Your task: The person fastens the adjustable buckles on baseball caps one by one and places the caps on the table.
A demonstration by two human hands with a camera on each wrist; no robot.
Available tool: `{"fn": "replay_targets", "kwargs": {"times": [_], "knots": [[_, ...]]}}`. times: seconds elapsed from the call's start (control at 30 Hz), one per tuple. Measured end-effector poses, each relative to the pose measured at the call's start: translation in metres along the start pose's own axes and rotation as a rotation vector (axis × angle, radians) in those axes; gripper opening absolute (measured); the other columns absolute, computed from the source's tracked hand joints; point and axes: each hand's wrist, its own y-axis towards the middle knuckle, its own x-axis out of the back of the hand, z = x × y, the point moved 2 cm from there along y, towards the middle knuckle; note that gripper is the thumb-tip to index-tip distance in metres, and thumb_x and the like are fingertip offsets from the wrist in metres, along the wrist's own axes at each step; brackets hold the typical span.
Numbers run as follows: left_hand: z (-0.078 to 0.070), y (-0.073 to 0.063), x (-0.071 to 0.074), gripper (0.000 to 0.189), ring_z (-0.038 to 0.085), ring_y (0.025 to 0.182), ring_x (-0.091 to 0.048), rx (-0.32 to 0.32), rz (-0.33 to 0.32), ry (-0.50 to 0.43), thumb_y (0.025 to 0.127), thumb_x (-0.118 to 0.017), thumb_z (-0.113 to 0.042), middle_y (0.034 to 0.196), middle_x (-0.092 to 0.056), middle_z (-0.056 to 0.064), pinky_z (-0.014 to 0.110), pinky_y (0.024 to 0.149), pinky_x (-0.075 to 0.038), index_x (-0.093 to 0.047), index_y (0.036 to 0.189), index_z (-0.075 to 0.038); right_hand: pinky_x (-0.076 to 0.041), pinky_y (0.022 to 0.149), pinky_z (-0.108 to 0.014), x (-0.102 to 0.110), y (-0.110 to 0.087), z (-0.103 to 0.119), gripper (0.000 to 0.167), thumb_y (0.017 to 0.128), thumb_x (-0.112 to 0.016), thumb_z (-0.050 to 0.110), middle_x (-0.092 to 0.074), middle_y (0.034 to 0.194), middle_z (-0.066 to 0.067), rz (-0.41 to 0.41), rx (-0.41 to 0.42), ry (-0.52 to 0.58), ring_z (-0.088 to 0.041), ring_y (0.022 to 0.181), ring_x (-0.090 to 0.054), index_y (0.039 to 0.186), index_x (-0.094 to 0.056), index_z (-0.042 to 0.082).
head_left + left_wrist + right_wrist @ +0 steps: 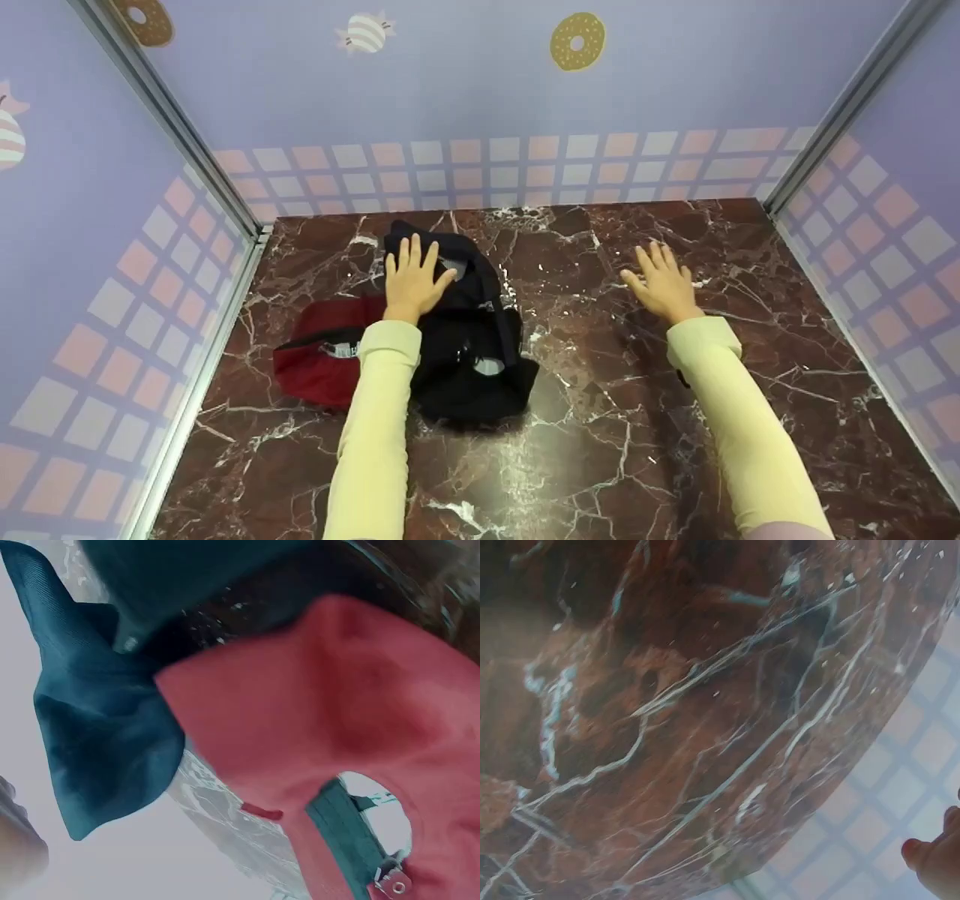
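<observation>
Three baseball caps lie close together at the left of the table. One is a red cap (315, 382), one a black cap (469, 394), and behind them is a dark navy cap (450, 244). My left hand (412, 277), palm down with fingers spread, overlaps the navy cap in the head view and holds nothing. In the left wrist view the red cap (300, 712) shows its back opening and strap buckle (394, 881). My right hand (664, 285) is held out over the table at the right, fingers extended, with nothing in it.
The table (600, 450) has a dark red-brown marble pattern with white veins. Lilac panels with checks enclose it: a back wall (480, 90), a left wall (82, 225) and a right wall (907, 187), with metal strips along the corners.
</observation>
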Motion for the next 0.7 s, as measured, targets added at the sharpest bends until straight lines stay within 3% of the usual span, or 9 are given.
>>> {"fn": "replay_targets", "kwargs": {"times": [0.27,0.43,0.53,0.7], "knots": [[0.018,-0.01,-0.005,0.066,0.03,0.136,-0.002,0.014,0.004,0.0,0.088,-0.026,-0.057,0.148,-0.007,0.014,0.051,0.107,-0.005,-0.023,0.141,-0.016,-0.01,0.1,-0.062,-0.007,0.003,0.028,0.07,0.089,-0.025,0.055,-0.006,0.147,-0.018,0.063,0.071,0.03,-0.036,0.135,-0.002,0.142,-0.015,0.009],[0.025,-0.017,-0.008,0.064,0.032,0.134,-0.014,0.027,0.007,-0.039,0.089,-0.029,-0.054,0.147,-0.013,0.017,0.053,0.105,-0.011,-0.028,0.138,-0.013,-0.012,0.1,-0.062,-0.016,0.001,0.047,0.068,0.09,-0.028,0.052,-0.01,0.146,-0.019,0.087,0.116,0.091,-0.038,0.134,-0.005,0.141,-0.017,0.008],[0.024,-0.022,-0.009,0.061,0.035,0.128,-0.026,-0.001,-0.029,-0.046,0.089,-0.032,-0.052,0.142,-0.025,0.019,0.052,0.101,-0.021,-0.033,0.135,-0.011,-0.013,0.1,-0.061,-0.021,-0.001,0.057,0.066,0.091,-0.03,0.049,-0.011,0.146,-0.02,0.107,0.145,0.135,-0.039,0.133,-0.008,0.14,-0.019,0.006],[0.018,-0.033,-0.009,0.052,0.036,0.108,-0.045,-0.053,-0.152,-0.028,0.089,-0.043,-0.042,0.122,-0.043,0.02,0.048,0.086,-0.038,-0.042,0.126,-0.005,-0.015,0.102,-0.059,-0.03,-0.007,0.071,0.064,0.092,-0.03,0.046,-0.013,0.146,-0.019,0.159,0.164,0.22,-0.038,0.133,-0.01,0.14,-0.019,0.007]]}}
